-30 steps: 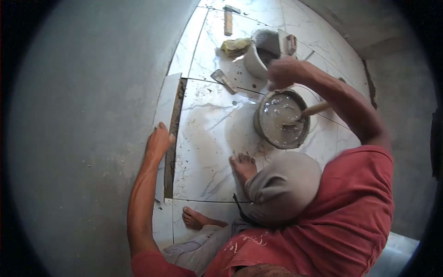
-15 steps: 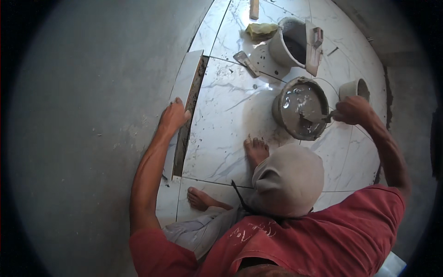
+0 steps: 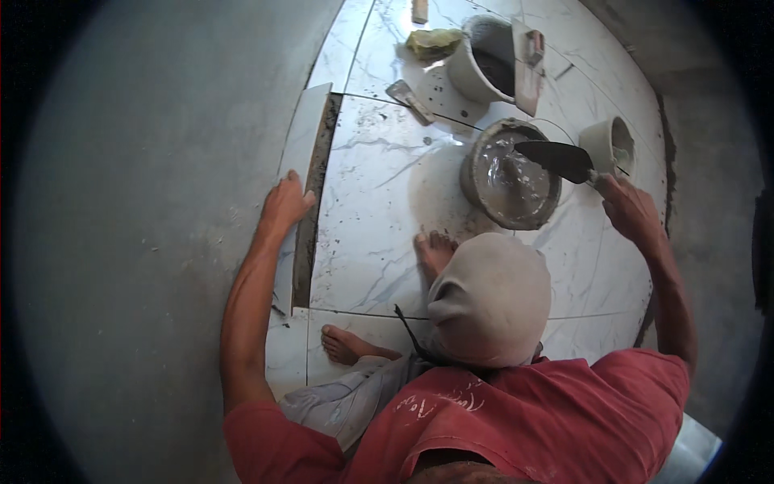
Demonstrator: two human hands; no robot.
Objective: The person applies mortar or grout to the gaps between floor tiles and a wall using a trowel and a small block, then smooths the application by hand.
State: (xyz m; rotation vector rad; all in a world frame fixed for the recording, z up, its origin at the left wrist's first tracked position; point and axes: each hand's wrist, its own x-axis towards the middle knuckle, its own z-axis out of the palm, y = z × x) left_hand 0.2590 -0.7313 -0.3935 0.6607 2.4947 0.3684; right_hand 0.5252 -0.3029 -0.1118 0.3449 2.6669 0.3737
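Note:
My right hand (image 3: 630, 211) is wrapped round the handle of a pointed trowel (image 3: 556, 159). The trowel's dark blade is above the right side of a round bucket (image 3: 470, 179) of wet grey mortar (image 3: 516, 187). On the left, my left hand (image 3: 286, 202) rests across a narrow marble-patterned tile strip (image 3: 308, 121) along the wall. Its fingers are at the wall side and its thumb is at the other edge, over a mortar-lined gap (image 3: 305, 258). Part of the strip is hidden under the hand and forearm.
A larger bucket (image 3: 468, 71) stands at the back, with a flat float (image 3: 529, 68) across its rim. Near it lie a scraper (image 3: 409, 102), a yellowish bag (image 3: 435, 43) and a wood piece (image 3: 420, 10). A small bucket (image 3: 595, 143) is at right, near the wall (image 3: 701, 161).
My right hand has lifted the trowel out of the mortar and turned its blade over the bucket rim. My left hand stays on the tile strip. The whole view has shifted slightly.

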